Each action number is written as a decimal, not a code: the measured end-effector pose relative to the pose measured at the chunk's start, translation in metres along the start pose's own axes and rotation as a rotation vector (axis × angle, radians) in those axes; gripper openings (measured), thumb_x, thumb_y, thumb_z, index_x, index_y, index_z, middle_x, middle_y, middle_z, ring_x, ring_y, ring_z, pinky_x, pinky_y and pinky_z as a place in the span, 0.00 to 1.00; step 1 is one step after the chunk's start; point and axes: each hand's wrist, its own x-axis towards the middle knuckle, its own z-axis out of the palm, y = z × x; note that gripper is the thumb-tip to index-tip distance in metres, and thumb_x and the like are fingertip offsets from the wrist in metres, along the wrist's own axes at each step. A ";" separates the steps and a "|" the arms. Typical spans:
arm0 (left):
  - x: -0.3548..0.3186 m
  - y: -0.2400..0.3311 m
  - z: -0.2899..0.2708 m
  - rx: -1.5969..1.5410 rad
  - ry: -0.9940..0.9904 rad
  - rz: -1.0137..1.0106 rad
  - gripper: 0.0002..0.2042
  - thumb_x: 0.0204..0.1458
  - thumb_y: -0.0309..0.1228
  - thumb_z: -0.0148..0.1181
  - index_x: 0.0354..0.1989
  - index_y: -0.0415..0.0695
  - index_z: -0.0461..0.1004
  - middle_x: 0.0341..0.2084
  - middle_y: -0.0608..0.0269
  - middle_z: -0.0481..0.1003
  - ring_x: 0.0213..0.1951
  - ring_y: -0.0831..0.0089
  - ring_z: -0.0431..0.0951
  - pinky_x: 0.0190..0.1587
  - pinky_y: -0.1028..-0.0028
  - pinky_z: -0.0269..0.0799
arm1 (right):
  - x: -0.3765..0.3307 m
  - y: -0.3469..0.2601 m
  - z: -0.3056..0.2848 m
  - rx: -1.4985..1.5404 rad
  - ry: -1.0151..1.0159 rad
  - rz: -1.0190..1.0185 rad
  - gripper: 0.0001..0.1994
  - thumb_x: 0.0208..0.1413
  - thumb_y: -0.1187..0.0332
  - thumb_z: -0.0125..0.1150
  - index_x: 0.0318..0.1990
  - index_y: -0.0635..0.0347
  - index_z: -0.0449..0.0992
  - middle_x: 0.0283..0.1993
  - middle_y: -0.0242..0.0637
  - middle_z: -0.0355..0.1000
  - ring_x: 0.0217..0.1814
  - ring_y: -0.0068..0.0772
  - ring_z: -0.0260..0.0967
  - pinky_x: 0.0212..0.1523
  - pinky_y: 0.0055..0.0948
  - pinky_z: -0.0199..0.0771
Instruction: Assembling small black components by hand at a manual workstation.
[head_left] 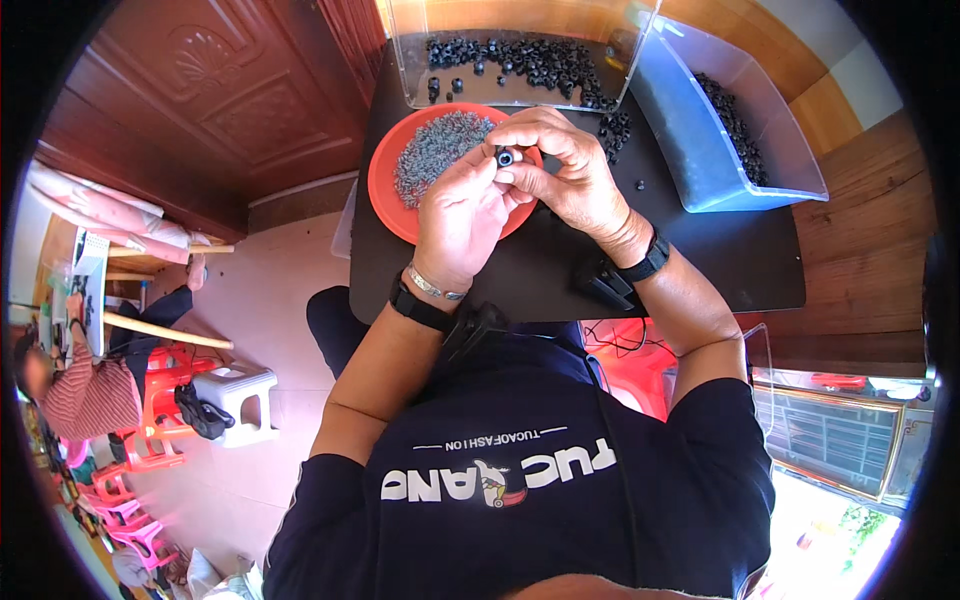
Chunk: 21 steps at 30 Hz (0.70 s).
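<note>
Both my hands meet over the right side of a round orange-red tray (383,207). A small round black part (505,158) with a pale ring and a dark centre sits between their fingertips. My left hand (462,212), palm turned up, pinches it from the left. From the right, the thumb and bent fingers of my right hand (572,178) close on it. Heaped in the tray are many small grey metal pieces (430,150), too small to name surely. My fingers hide part of the tray and some of the black part.
A clear bin (510,100) with black parts stands at the table's far edge. A bluish bin (720,200) holding more black parts is at the right. Loose black parts (614,135) lie between them on the dark table (720,265). At far left, another person (95,390) sits near stools.
</note>
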 end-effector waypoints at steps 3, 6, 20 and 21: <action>-0.001 -0.001 0.001 0.033 0.026 0.024 0.14 0.60 0.35 0.45 0.48 0.40 0.68 0.40 0.66 0.70 0.43 0.77 0.71 0.49 0.71 0.66 | 0.000 -0.003 0.002 -0.074 0.024 -0.019 0.19 0.42 0.77 0.67 0.45 0.56 0.75 0.41 0.35 0.73 0.44 0.35 0.70 0.43 0.30 0.73; 0.000 0.001 0.004 0.071 0.015 0.017 0.15 0.61 0.35 0.44 0.50 0.39 0.67 0.42 0.63 0.71 0.44 0.75 0.71 0.50 0.70 0.66 | 0.001 -0.006 0.002 -0.142 0.021 -0.023 0.18 0.43 0.76 0.66 0.44 0.55 0.75 0.40 0.36 0.73 0.44 0.38 0.70 0.43 0.32 0.72; -0.001 0.000 0.000 0.070 -0.015 0.054 0.17 0.61 0.35 0.41 0.51 0.36 0.67 0.47 0.57 0.70 0.49 0.69 0.70 0.54 0.66 0.63 | 0.003 -0.007 0.009 -0.262 0.054 -0.138 0.13 0.43 0.74 0.66 0.39 0.57 0.74 0.38 0.35 0.74 0.45 0.43 0.71 0.47 0.35 0.71; -0.001 0.001 -0.001 0.084 -0.036 0.059 0.17 0.61 0.35 0.41 0.52 0.36 0.67 0.48 0.57 0.70 0.50 0.68 0.69 0.55 0.66 0.63 | 0.003 -0.007 0.009 -0.261 0.052 -0.139 0.13 0.43 0.74 0.66 0.39 0.57 0.74 0.38 0.35 0.74 0.45 0.43 0.71 0.47 0.35 0.71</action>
